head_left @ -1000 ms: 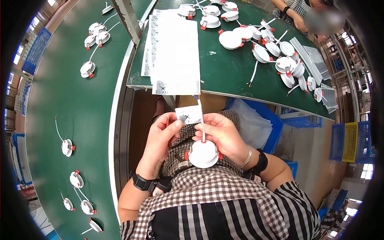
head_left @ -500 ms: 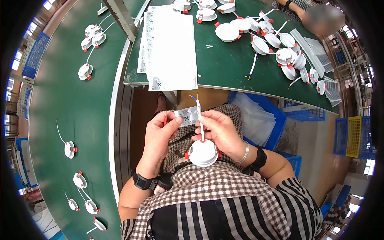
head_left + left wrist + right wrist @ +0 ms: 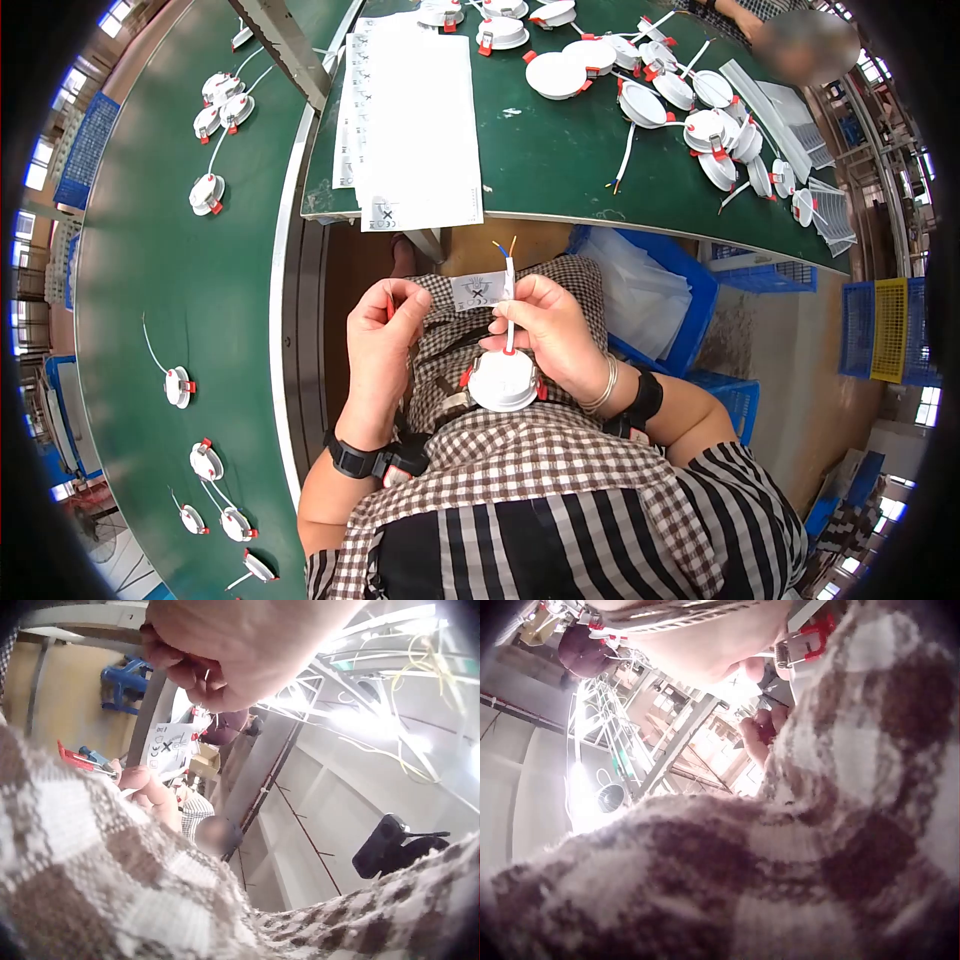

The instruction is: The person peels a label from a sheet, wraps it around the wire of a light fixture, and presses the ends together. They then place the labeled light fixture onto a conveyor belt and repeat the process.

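My right hand (image 3: pixel 560 330) pinches the white cable (image 3: pixel 511 330) of a round white downlight (image 3: pixel 503 381) with red-tipped spring clips. The lamp hangs below that hand, in front of the checked apron. Near the cable's top, a printed silver-white label (image 3: pixel 478 291) sticks out to the left like a flag. Bare blue and brownish wire ends (image 3: pixel 506 247) point up above it. My left hand (image 3: pixel 382 325) is a short way left of the label, fingers curled, with a small red thing (image 3: pixel 390 304) between thumb and fingers; its kind is too small to tell.
Label sheets (image 3: pixel 420 130) lie on the green table ahead, with a heap of downlights (image 3: pixel 715 135) to their right. More downlights (image 3: pixel 207 194) lie along the green surface at left. A metal post (image 3: pixel 285 50) stands between them. A blue bin (image 3: pixel 690 300) holds clear plastic. Another person sits opposite.
My left hand has let go of the label's edge and drawn away to the left. The right hand keeps hold of the cable, and the label stays on it.
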`<action>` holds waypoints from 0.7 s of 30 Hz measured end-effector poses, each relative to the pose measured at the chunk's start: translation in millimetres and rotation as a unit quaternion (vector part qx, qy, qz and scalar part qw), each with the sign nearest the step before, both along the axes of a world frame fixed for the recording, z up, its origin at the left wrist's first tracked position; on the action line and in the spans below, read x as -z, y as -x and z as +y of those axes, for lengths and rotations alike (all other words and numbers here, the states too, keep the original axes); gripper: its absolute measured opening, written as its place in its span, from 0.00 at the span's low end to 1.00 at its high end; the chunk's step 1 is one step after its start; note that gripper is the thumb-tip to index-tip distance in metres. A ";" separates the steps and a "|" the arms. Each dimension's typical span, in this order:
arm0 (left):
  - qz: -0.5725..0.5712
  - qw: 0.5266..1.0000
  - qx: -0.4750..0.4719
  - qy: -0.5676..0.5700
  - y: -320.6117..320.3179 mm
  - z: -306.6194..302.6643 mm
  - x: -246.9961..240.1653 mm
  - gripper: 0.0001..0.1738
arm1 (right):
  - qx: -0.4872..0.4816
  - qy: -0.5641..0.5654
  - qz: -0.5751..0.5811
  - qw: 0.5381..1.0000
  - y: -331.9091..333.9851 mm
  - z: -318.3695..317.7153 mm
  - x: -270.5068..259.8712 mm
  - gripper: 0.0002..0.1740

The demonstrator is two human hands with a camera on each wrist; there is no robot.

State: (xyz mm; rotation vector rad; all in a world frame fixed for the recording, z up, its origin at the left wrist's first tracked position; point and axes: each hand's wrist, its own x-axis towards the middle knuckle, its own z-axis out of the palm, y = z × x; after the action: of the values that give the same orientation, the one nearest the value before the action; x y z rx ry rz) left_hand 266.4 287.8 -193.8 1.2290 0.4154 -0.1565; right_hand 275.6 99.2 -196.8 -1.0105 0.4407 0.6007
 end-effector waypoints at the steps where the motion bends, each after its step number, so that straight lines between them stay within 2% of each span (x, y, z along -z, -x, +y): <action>1: 0.016 1.000 -0.004 0.013 0.3 0.7 1.4 0.04 | 0.000 -0.001 0.001 1.000 -0.1 0.5 -0.6 0.05; 2: 0.032 0.999 -0.008 0.027 0.7 0.9 3.3 0.05 | 0.006 -0.011 0.005 1.000 -0.4 1.1 -1.0 0.05; 6: 0.078 0.993 0.077 0.049 12.2 -2.2 19.6 0.15 | 0.028 -0.049 0.034 0.998 -2.5 2.8 -1.8 0.08; 9: 0.094 0.990 0.086 0.054 12.9 -2.5 22.4 0.15 | 0.017 -0.025 0.036 0.999 -2.3 4.2 0.7 0.10; 14: 0.054 0.997 0.044 0.032 -2.3 -3.0 14.5 0.12 | 0.001 -0.013 0.027 1.000 -1.4 6.2 5.6 0.12; 15: 0.053 0.998 0.033 0.024 -4.8 -6.0 11.7 0.08 | -0.004 -0.003 0.019 1.000 -1.7 6.6 6.3 0.13; 21: 0.052 0.998 0.025 0.022 -8.2 -7.1 9.7 0.03 | -0.009 -0.010 -0.006 1.000 -3.0 6.1 0.9 0.15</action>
State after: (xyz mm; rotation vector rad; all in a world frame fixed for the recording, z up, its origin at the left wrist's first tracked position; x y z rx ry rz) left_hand 274.6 280.7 -203.5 1.1918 0.4695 -0.2709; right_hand 278.6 105.3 -197.7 -1.0004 0.4145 0.6132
